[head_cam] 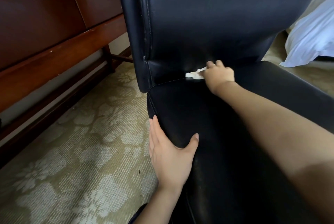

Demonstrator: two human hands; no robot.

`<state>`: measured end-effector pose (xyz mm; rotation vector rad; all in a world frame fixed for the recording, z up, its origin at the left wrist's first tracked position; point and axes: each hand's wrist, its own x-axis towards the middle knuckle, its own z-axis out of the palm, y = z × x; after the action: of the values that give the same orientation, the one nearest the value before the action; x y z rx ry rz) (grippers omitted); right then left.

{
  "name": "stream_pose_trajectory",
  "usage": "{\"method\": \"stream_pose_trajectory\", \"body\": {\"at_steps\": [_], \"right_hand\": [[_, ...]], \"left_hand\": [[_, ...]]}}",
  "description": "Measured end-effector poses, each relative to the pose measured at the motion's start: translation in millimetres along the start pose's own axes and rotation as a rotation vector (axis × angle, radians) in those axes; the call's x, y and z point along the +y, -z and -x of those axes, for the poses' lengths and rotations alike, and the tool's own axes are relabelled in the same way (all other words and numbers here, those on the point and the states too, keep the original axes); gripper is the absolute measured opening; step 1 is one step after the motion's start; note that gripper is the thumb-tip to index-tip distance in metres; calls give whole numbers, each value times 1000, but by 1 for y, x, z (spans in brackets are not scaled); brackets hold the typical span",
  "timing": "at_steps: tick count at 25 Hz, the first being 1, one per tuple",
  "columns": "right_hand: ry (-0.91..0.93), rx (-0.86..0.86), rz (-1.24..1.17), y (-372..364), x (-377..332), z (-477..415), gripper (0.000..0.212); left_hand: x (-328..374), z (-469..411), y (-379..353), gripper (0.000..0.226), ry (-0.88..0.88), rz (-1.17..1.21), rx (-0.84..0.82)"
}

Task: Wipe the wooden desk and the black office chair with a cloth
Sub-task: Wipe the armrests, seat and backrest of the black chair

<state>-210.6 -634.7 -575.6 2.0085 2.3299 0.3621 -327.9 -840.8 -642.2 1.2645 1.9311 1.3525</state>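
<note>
The black leather office chair (207,24) fills the middle of the view, backrest upright and seat running toward me. My right hand (219,75) reaches to the crease where the backrest meets the seat and grips a small white cloth (194,75), pressing it against the leather there. Most of the cloth is hidden under the hand. My left hand (169,153) rests on the seat's left front edge, fingers straight along the side and thumb spread over the top. The wooden desk (45,42) stands to the left, its dark brown side panel and lower rails showing.
A patterned beige carpet (72,151) covers the floor between the desk and the chair. White bedding (314,37) lies at the right, behind the chair. A wooden crossbar (121,58) runs low between the desk legs.
</note>
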Motion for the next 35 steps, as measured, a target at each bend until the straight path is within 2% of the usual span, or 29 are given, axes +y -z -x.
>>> {"method": "stream_pose_trajectory", "body": {"at_steps": [5,13,23,35], "right_hand": [[-214,-64,-40,-15,51,1,45],[-289,-165,-130,2,29,-2,57],[13,-213,-214,33,-73,8,43],[145,-191,-237,49,-121,32,39]], "left_hand": [[0,0,-1,113,-13,8,2],[4,3,1,112,-10,-21,6],[10,9,3,117,20,-44,9],[7,10,3,119,18,-22,-14]]}}
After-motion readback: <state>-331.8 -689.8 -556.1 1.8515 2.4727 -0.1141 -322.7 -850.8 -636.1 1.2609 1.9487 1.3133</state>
